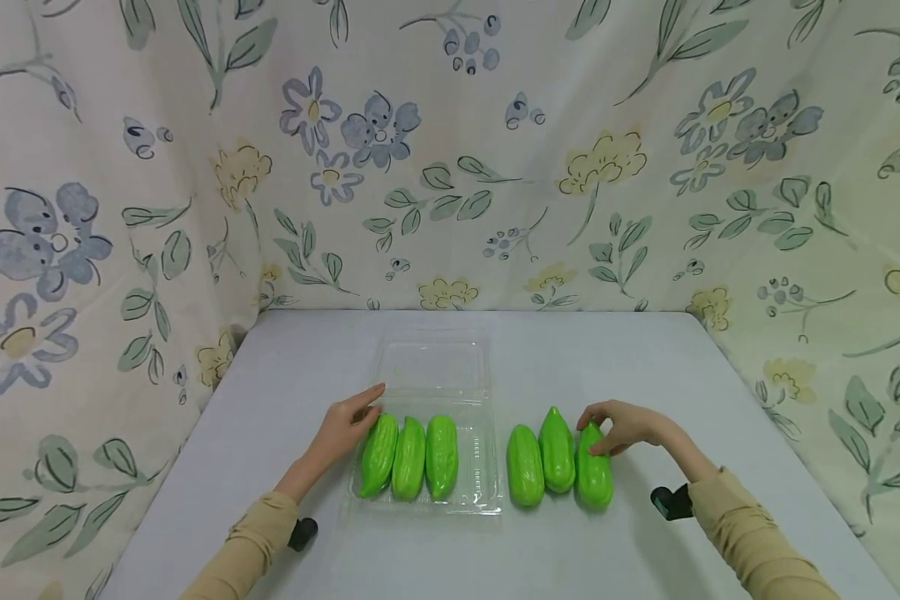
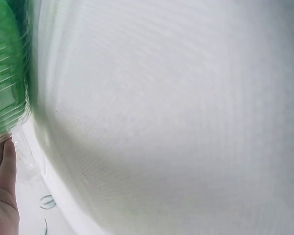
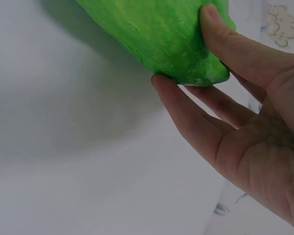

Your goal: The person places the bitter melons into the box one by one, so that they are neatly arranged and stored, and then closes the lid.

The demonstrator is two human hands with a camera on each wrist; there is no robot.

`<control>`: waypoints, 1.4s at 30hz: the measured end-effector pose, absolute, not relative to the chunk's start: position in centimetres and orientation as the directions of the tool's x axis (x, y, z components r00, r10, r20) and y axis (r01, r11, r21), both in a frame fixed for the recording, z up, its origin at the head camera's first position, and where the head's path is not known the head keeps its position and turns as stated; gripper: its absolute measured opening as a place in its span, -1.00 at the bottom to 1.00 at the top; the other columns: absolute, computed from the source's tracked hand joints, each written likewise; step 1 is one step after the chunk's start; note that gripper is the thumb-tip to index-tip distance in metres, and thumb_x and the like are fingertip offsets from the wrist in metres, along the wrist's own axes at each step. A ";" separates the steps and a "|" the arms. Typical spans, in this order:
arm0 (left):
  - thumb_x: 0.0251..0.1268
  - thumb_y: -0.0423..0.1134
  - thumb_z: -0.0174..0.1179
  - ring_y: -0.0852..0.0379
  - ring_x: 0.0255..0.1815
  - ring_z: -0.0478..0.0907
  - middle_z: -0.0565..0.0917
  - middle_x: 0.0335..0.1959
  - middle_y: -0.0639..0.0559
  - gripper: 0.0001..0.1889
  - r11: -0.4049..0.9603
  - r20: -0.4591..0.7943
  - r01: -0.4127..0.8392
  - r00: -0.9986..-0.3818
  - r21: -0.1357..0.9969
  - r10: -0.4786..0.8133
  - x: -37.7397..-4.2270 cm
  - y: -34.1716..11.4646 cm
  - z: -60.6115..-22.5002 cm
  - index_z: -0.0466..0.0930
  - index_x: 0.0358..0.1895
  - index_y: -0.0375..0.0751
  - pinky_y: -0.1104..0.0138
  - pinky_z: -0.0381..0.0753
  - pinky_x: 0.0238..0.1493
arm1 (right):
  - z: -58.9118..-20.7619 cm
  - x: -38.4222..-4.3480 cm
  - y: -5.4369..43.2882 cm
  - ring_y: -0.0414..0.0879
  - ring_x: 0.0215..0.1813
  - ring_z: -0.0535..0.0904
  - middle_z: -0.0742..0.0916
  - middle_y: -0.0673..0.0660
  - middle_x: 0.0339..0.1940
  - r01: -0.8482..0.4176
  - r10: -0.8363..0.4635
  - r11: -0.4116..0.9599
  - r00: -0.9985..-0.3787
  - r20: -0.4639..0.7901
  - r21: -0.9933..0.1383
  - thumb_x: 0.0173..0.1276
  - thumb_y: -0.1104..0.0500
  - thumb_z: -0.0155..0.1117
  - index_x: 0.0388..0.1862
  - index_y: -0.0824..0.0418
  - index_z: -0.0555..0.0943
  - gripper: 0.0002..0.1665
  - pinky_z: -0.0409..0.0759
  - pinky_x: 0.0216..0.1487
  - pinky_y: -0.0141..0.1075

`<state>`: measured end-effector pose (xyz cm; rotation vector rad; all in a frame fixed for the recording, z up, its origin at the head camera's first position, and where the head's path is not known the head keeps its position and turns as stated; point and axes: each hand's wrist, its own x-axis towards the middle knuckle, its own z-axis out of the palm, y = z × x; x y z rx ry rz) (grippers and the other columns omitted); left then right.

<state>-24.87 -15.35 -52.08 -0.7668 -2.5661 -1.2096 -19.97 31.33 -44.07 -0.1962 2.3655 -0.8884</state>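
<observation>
Rightmost green gourd (image 1: 595,482) in the pinch of right fingers (image 3: 188,112), straight left fingers (image 2: 8,169) against clear container (image 1: 474,473)

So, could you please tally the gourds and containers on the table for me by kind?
Clear plastic clamshell container: 1
Green gourds: 6 (3 inside the container, 3 beside it)
Total: 7

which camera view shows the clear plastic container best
The head view: it takes in the whole container, open lid included, with three green vegetables inside. The left wrist view catches only a ribbed part, far left; the right wrist view shows none.
</observation>
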 end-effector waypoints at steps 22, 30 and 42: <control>0.32 -0.37 0.14 -0.06 0.14 0.57 0.55 0.20 -0.17 -0.60 0.536 0.402 0.541 -0.841 0.648 0.363 -24.7 -15.3 -52.0 0.49 0.21 -0.33 0.15 0.66 -0.02 | -42.8 -21.4 33.2 0.00 -0.06 0.60 0.42 0.51 0.15 0.076 -0.321 0.726 -0.841 -0.435 -0.684 0.20 0.21 0.38 0.14 0.40 0.46 -0.43 0.70 -0.10 -0.17; 0.32 -0.37 0.14 -0.07 0.15 0.56 0.54 0.21 -0.17 -0.60 0.533 0.392 0.532 -0.846 0.658 0.361 -24.5 -15.4 -52.1 0.48 0.22 -0.34 0.14 0.65 -0.01 | -43.1 -21.9 34.1 0.00 -0.07 0.61 0.40 0.56 0.18 0.064 -0.303 0.712 -0.871 -0.388 -0.699 0.23 0.16 0.37 0.19 0.41 0.44 -0.39 0.70 -0.08 -0.16; 0.31 -0.40 0.15 -0.11 0.13 0.57 0.55 0.19 -0.22 -0.61 0.529 0.430 0.576 -0.818 0.623 0.383 -24.9 -15.5 -51.9 0.48 0.20 -0.39 0.14 0.66 -0.02 | -43.9 -22.6 35.7 -0.09 -0.17 0.60 0.42 0.54 0.14 0.020 -0.260 0.662 -0.931 -0.255 -0.750 0.28 0.15 0.32 0.20 0.46 0.40 -0.39 0.68 -0.15 -0.33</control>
